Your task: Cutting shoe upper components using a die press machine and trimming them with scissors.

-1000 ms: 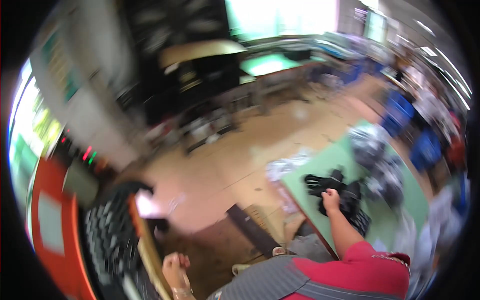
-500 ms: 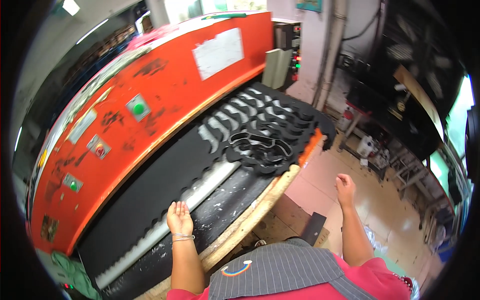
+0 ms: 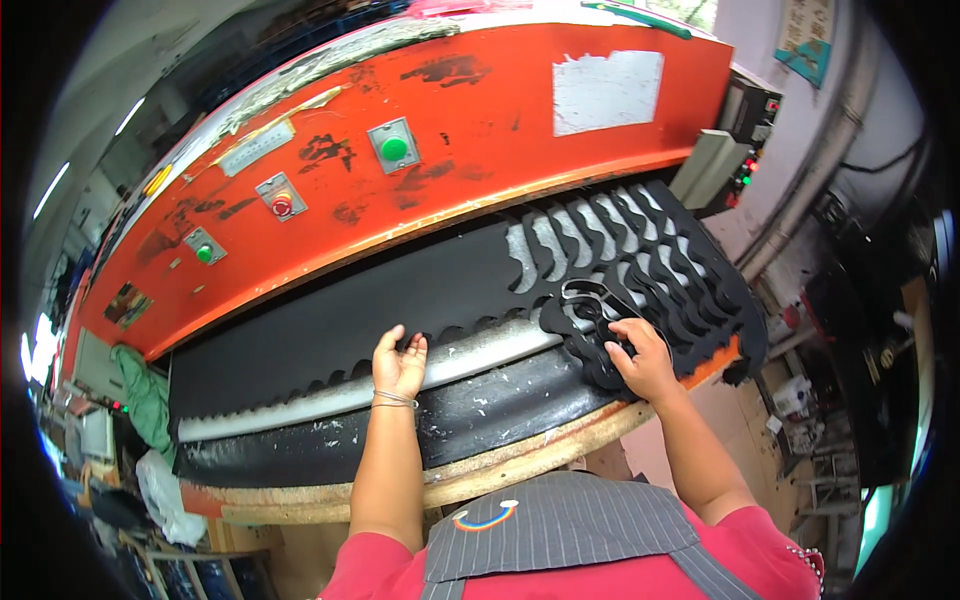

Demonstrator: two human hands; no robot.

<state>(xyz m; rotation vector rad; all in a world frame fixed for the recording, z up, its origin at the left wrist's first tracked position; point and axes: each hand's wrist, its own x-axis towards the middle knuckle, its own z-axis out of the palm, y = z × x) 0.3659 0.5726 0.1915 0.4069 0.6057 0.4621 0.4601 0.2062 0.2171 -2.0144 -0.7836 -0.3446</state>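
A long black foam-like sheet [image 3: 400,285] lies on the machine bed, its near edge cut into scallops. My left hand [image 3: 402,368] is palm up at that edge, fingers loosely bent and apart, holding nothing. At the right, a cutting die [image 3: 590,290] of thin curved metal bands rests on the cut part of the sheet. My right hand [image 3: 645,360] is at the die, thumb and fingers bent round its near side; the fingertips' exact hold is partly hidden. Wavy black strips [image 3: 690,290] with pale gaps between them lie behind and beside the die.
An orange machine beam [image 3: 470,130] with green and red buttons spans the bed's far side. A pale strip [image 3: 480,355] and a scuffed black surface [image 3: 500,395] run along the front, edged by a worn wooden rail [image 3: 480,470]. Green cloth [image 3: 145,400] hangs at the left end.
My right hand has come from beside the bed, over the floor, onto the cutting die. My left hand stays by the scalloped edge. The view has turned, bringing more of the bed's left end into sight.
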